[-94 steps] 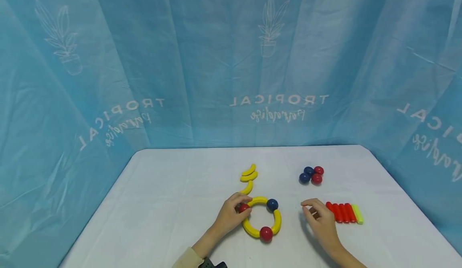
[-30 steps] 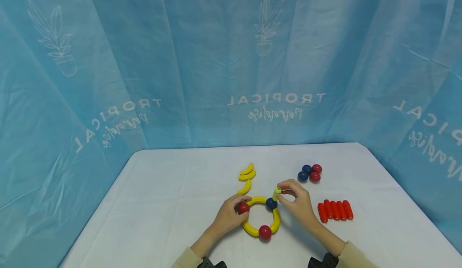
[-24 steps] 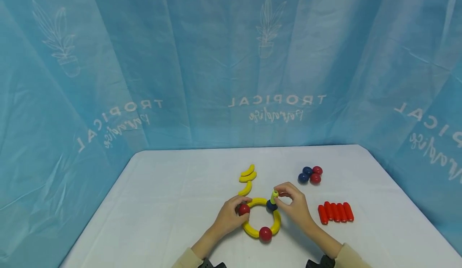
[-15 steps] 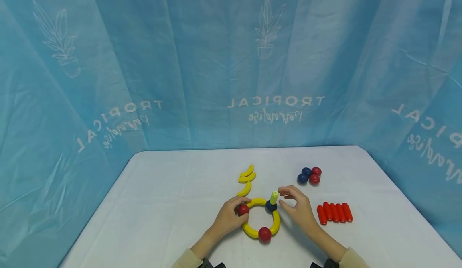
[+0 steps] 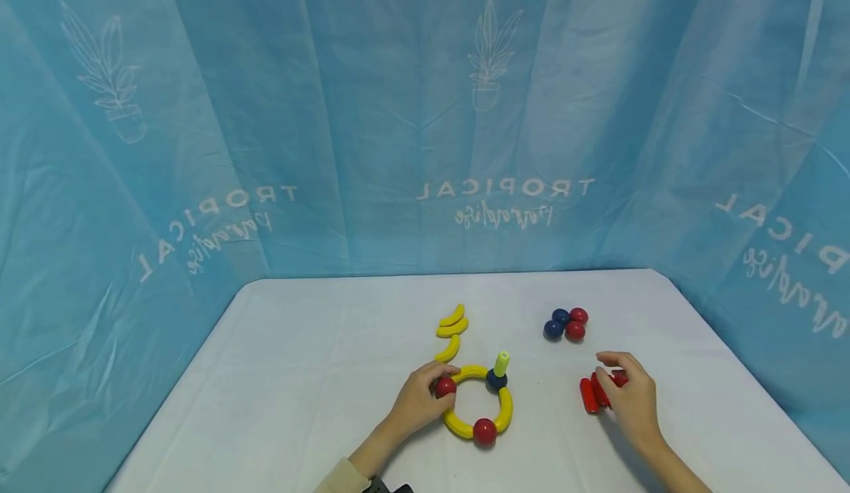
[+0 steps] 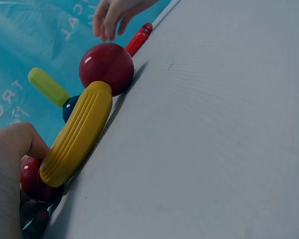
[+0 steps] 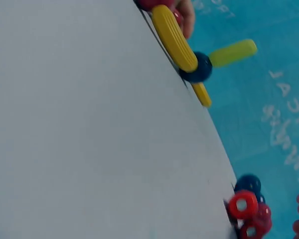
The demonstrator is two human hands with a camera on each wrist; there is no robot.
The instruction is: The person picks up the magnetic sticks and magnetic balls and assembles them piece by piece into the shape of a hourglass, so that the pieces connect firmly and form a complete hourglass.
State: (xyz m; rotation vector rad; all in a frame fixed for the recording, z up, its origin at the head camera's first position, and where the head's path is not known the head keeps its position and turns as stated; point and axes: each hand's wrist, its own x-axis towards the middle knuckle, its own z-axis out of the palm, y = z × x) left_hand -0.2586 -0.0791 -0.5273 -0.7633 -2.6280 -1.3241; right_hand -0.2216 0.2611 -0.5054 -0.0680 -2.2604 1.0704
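Note:
My left hand (image 5: 418, 398) pinches a red ball (image 5: 446, 387) on the left side of a ring on the table. Curved yellow rods (image 5: 457, 426) link that ball to a second red ball (image 5: 485, 432) at the front and a dark blue ball (image 5: 496, 380) at the back right. A lime-green rod (image 5: 501, 363) stands up from the blue ball, tilted slightly. Over a row of straight red rods (image 5: 589, 395), my right hand (image 5: 631, 401) hangs with thumb and fingers apart, hiding part of the row. Its fingertips also show at the edge of the right wrist view.
Several loose curved yellow rods (image 5: 453, 327) lie behind the ring. Toward the back right sits a cluster of dark blue balls (image 5: 553, 330) and red balls (image 5: 575, 331). A blue printed curtain (image 5: 372, 183) surrounds the white table (image 5: 299, 353).
My right hand brought the lime-green rod from the right-hand row, stood it on the blue ball, let go and moved back right over the red rods. My left hand stayed at the red ball.

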